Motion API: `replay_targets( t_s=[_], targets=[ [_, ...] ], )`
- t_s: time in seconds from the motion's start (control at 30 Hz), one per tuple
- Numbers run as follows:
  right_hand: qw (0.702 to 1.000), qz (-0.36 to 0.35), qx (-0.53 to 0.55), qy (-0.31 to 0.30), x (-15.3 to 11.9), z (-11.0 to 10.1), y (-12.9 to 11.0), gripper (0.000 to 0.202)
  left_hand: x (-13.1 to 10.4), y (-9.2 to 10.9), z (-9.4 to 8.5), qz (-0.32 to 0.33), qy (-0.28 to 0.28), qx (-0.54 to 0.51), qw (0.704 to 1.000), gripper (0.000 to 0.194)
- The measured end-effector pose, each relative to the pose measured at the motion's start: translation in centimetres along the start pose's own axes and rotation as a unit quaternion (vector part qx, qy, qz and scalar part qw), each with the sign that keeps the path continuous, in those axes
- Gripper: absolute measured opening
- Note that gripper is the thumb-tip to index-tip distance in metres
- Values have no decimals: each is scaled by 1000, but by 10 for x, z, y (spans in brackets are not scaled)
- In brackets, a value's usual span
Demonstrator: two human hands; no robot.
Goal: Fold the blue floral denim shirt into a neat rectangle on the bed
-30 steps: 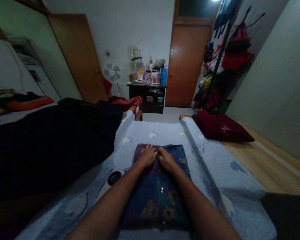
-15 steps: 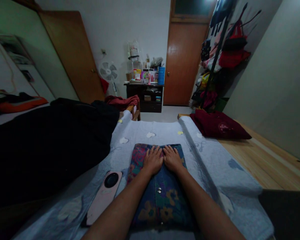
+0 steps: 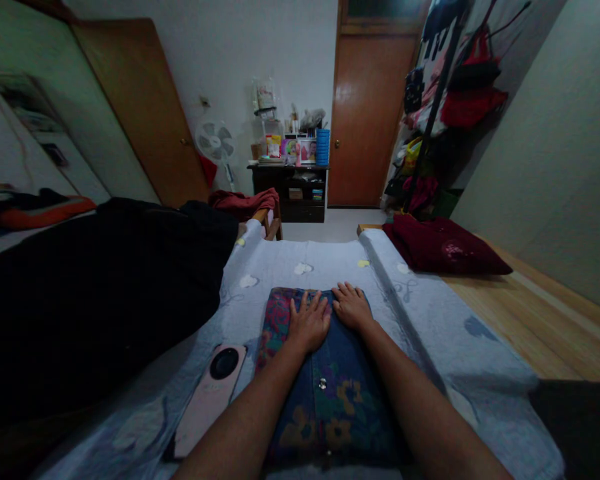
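A folded blue denim garment with a flower print and metal buttons lies flat in front of me on a pale patterned sheet. On its upper left part rests my left hand, palm down with the fingers spread. My right hand lies flat near the garment's far right edge, its fingers stretched out. Neither hand grips the cloth. Left of the garment, a pink phone lies with its round black camera facing up.
A large black cloth covers the left side. At the right, a folded dark red garment lies on a wooden board. Beyond the bed stand a dark cabinet, a fan and a door.
My hands have moved apart on the garment. The right one has slid outward and slightly away from me, while the left one's fingers have spread wider.
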State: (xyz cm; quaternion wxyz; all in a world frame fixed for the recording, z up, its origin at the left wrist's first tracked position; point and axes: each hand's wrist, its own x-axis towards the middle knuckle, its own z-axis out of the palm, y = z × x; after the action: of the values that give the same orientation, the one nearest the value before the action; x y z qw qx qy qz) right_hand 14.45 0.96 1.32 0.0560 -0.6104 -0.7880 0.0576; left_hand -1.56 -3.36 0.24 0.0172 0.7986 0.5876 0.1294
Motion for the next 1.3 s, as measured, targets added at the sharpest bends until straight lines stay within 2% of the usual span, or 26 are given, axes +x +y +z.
replay_targets(
  t_s=[0.33, 0.53, 0.63, 0.73, 0.8, 0.87, 0.93, 1.17, 1.3],
  targets=[
    [997, 69, 19, 19, 16, 0, 9, 47, 0, -1, -1, 0, -11, -3, 1000, 51],
    [988, 138, 45, 46, 18, 1, 19, 56, 0, -1, -2, 3, -7, 0, 1000, 51],
    [981, 175, 36, 73, 12, -1, 17, 61, 0, -1, -1, 3, -11, -3, 1000, 51],
    [982, 157, 6, 109, -6, -3, 1, 60, 0, 0, 0, 2, -7, -3, 1000, 51],
    [987, 104, 1, 120, -20, -2, -13, 55, 0, 0, 1, 2, 0, -1, 1000, 50],
    [992, 73, 9, 101, -33, 0, -25, 51, 0, 0, 1, 3, 4, 0, 1000, 49],
    [993, 74, 15, 88, -40, 2, -31, 50, 0, 1, 1, 2, 4, 0, 1000, 49],
    [995, 89, 39, 34, -23, 1, -16, 62, 0, 2, -1, -1, -3, 2, 1000, 50],
    [995, 78, 45, 43, -17, 3, -7, 58, 1, 1, 0, -1, -6, 3, 1000, 49]
  ],
)
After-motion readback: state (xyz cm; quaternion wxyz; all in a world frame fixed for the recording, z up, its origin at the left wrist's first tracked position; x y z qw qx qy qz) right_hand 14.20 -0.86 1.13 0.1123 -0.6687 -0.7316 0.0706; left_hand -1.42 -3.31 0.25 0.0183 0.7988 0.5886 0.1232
